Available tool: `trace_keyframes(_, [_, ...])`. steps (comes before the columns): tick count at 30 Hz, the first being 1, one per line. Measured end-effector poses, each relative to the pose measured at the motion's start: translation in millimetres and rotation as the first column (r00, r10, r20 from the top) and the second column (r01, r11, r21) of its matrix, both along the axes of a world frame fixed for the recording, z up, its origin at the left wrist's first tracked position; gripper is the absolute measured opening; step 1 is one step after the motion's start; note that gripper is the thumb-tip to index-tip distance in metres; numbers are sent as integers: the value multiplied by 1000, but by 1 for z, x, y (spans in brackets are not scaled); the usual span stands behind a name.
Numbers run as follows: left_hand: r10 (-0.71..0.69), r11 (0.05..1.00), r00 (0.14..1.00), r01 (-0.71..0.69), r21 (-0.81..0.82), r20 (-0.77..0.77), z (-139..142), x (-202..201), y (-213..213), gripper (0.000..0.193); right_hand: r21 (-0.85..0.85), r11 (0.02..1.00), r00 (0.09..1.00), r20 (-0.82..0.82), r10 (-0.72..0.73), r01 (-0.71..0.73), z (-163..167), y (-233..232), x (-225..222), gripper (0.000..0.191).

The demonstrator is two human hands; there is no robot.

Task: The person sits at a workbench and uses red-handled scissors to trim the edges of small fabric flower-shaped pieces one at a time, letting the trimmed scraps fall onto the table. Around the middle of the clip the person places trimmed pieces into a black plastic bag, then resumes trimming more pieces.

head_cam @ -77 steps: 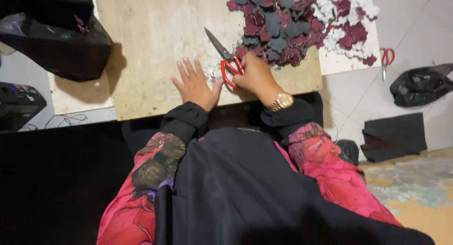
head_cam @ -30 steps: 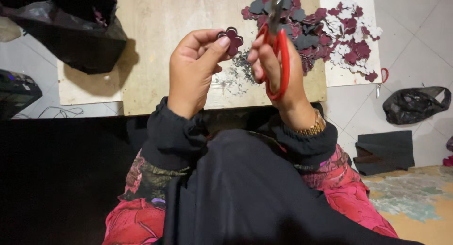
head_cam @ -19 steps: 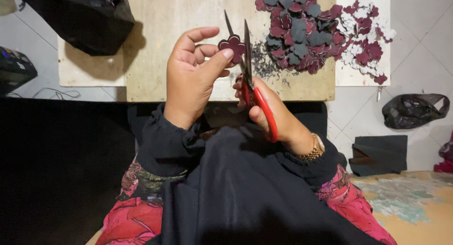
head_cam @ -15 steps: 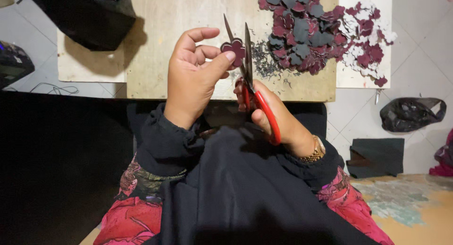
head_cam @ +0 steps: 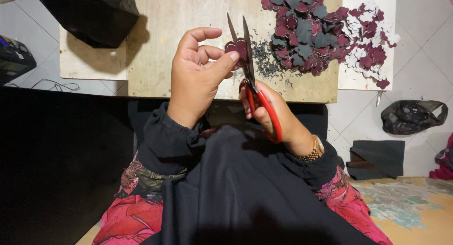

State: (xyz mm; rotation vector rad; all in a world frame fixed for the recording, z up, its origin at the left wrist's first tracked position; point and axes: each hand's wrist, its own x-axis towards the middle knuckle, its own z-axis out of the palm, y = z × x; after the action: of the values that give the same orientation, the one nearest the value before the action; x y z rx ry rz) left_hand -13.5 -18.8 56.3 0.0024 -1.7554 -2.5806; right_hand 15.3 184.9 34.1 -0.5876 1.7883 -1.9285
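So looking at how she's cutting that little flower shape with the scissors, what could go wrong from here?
The scissors have their blades open around the dark red flower piece, and the left hand's fingertips pinch it right beside the blades, so a nick seems possible. The piece is small and held only at its edge, so it may slip or be cut crooked. Clippings may also fall off the wooden board onto the lap.

One head-worn view looks steeply down, close over the lap toward the wooden board.

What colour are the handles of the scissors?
Red, seen in the head view: the scissors are held in the right hand.
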Motion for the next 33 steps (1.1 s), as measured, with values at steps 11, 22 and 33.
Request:
trace_keyframes(11, [-4,1000,1000,4,-18,3,1,1,3,44,-24,1000,999,52,-14,16,-14,6,1,93])
trace_keyframes(22, [-106,993,994,108,-39,35,-3,-1,2,19,-58,998,998,60,20,-17,-11,7,0,95])
trace_keyframes(33, [-218,975,971,221,-29,94,3,3,3,6,-179,983,993,110,52,-32,-9,7,1,106])
